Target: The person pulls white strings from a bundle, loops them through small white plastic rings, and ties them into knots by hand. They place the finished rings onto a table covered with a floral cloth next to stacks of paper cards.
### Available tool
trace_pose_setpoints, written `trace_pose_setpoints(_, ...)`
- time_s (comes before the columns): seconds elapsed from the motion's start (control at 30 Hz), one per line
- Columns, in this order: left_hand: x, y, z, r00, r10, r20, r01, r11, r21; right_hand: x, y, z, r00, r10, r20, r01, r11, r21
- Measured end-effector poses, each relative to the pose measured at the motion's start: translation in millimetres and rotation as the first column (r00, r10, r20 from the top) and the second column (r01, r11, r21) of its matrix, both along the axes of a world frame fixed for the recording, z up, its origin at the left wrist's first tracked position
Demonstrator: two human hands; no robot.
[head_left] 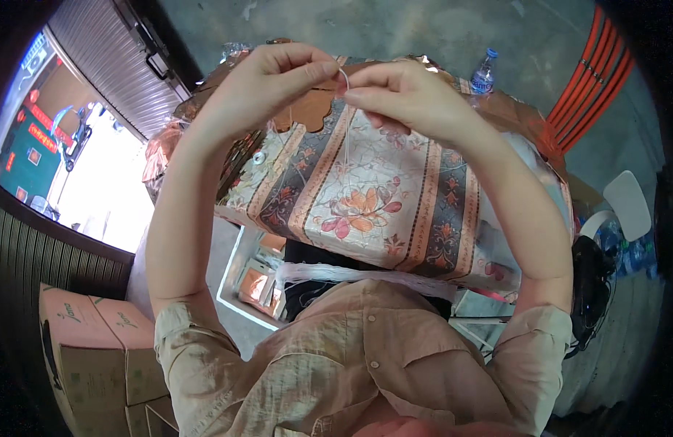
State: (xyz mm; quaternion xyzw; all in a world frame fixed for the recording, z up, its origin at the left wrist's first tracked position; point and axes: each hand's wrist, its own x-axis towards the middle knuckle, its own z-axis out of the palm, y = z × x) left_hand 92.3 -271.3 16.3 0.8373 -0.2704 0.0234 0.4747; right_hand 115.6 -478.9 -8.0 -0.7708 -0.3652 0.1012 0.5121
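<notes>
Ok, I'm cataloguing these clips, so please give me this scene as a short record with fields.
Left hand: pinching white string
Right hand: pinching the same string
Table covering: floral cloth
Beyond the hanging string: brown flat piece
Far right: blue-capped bottle
At the waist: white thread bundle
Lower left: cartons

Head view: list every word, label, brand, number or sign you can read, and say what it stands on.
Cardboard cartons: green lettering on the pink tops, left unquoted; side marks too blurred to read.
Blue-capped plastic bottle: lettering on the label, left unquoted.
Red banner outside: marks too small to read.
</notes>
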Motion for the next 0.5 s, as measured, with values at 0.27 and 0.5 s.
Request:
trace_pose_setpoints(0.27, 13.6, -17.5, -59.7, 0.982, 0.017, -0.19, -0.079, 0.943, -0.324, 7.8, -6.4, -23.6, 0.915, 0.237, -0.328, -0.101, 0.919, 0.381)
trace_pose_setpoints(0.5, 10.4, -53.9, -111.2, 0.886, -0.311, -0.343, -0.069, 0.643, -0.763, 19.5, -9.4, -43.5, 0.848, 0.24, -0.472, 0.074, 0.829, 0.554)
